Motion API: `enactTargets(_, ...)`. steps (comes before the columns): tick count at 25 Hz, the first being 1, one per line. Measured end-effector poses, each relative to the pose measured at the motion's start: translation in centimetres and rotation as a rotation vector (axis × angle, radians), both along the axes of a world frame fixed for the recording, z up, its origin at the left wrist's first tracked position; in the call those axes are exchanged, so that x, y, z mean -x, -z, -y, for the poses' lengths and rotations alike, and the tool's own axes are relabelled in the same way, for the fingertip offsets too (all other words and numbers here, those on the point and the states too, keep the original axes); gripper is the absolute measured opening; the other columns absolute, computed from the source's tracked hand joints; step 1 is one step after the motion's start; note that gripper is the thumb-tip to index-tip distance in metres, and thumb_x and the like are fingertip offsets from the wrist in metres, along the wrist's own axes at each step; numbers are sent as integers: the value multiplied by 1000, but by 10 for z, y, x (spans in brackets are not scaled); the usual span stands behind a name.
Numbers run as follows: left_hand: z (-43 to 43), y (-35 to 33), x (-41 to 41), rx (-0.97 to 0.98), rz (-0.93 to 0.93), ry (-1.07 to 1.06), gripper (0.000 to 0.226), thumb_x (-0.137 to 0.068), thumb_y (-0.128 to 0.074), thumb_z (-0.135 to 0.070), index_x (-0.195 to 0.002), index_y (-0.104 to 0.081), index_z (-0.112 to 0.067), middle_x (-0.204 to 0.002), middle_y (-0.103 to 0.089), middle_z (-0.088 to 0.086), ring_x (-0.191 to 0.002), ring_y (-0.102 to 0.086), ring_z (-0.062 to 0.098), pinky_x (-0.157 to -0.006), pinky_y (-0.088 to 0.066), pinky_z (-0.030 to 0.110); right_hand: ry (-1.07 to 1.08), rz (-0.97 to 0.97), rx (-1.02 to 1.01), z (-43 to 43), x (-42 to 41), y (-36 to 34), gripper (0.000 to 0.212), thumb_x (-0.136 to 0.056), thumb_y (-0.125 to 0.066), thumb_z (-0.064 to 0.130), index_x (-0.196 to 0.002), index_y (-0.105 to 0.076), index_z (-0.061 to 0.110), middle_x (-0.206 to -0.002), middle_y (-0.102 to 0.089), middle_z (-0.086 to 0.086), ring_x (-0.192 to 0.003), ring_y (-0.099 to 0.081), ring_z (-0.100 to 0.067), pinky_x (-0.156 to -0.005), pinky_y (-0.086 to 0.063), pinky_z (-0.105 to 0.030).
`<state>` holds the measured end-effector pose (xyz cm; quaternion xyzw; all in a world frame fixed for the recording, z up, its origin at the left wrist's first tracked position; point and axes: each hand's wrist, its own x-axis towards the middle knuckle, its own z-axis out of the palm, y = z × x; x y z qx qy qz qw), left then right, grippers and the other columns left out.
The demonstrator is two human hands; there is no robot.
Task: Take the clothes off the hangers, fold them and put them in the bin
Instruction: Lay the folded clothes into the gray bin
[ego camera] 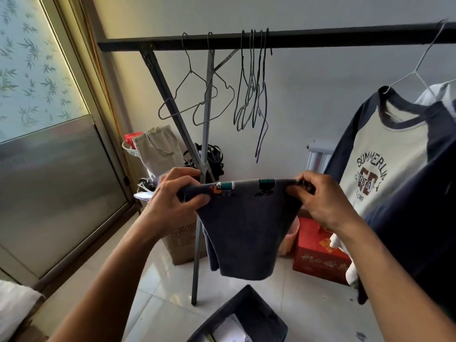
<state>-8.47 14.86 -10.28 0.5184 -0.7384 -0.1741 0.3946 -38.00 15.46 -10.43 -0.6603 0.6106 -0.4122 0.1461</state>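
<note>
Pale wall and glossy floor tiles fill the room, with a frosted glass door printed with bamboo leaves at the left. A black rack rail runs across the top.

Below the rail, in mid-air and directly above the bin, hangs the dark blue garment. It is folded over, with a band of small coloured cartoon prints along its top edge and plain cloth tapering downward. The left hand grips one top corner, fingers curled round the cloth. The right hand pinches the other corner between thumb and bent fingers. The edge is stretched nearly level between them.

What kind of garment it is cannot be told from the fold. The bin, a dark grey fabric one, is cut off by the lower frame edge, and something white lies inside.

At the right a cream raglan shirt with navy sleeves hangs on a white hanger. Its lower part is covered by another navy cloth that runs out of the frame.

Bare wire hangers dangle from the rail. Behind the garment stand a red box, a cardboard box and a grey tote bag, all partly hidden by the hands, the cloth and the rack legs.
</note>
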Motion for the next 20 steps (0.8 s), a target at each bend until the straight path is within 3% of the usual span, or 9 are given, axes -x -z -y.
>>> enactTargets(2, -3, -4, 2, -207, -367, 160, 19, -83, -68, -21, -100, -69, -13, -102, -68, -2, -96, -62, 9, -81, -53, 23, -32, 220, -5, 3, 1, -5, 14, -82, -74, 16, -74, -63, 16, -65, -58, 2, -60, -51, -10, -59, -44, -22)
enactTargets(3, -3, -4, 4, -237, -442, 180, 24, -84, -65, -22, -105, -67, -11, -95, -69, 0, -89, -64, 9, -76, -54, 22, -29, 279, 14, 5, -1, -5, 11, -81, -75, 14, -77, -65, 11, -67, -60, -2, -60, -51, -11, -58, -44, -21)
enactTargets(6, -1, -4, 13, -203, -435, 159, 19, -90, -60, -13, -109, -66, -10, -92, -70, 6, -82, -65, 7, -71, -56, 21, 15, 388, 46, 13, -4, 1, 11, -81, -75, 10, -84, -67, 2, -74, -63, -13, -64, -54, -14, -58, -47, -23)
enactTargets(10, -6, -4, 36, -282, -496, 184, 23, -93, -59, -11, -115, -65, -7, -98, -71, 9, -84, -65, 8, -73, -54, 20, 92, 582, -64, 22, -5, 21, 4, -87, -66, 4, -87, -64, 8, -78, -63, -16, -46, -57, -5, -43, -48, -20)
enactTargets(12, -8, -4, 46, -317, -522, 199, 22, -94, -59, -12, -115, -64, -6, -97, -71, 10, -83, -65, 10, -71, -54, 21, 65, 726, -119, 24, -5, 35, 12, -90, -62, 3, -101, -63, 7, -95, -66, -19, -60, -66, -10, -53, -55, -22)
enactTargets(14, -9, -2, 52, -328, -534, 190, 19, -94, -60, -14, -111, -64, -6, -93, -70, 10, -80, -64, 11, -70, -53, 24, 16, 749, -171, 23, -6, 46, 34, -89, -66, 12, -122, -57, 14, -120, -62, -15, -90, -67, -21, -75, -58, -33)
enactTargets(16, -7, 0, 55, -332, -535, 148, 17, -93, -63, -17, -106, -65, -6, -93, -70, 15, -80, -63, 15, -73, -52, 32, -8, 589, -208, 14, -14, 50, 48, -87, -69, 29, -131, -50, 23, -127, -56, -4, -105, -62, -24, -86, -56, -44)
enactTargets(20, -5, 1, 64, -326, -566, 29, 17, -88, -69, -22, -97, -61, -9, -87, -66, 13, -78, -64, 22, -72, -52, 40, -284, 609, -322, -17, -44, 34, 59, -78, -63, 59, -121, -53, 18, -106, -66, -4, -82, -71, -15, -69, -57, -33)
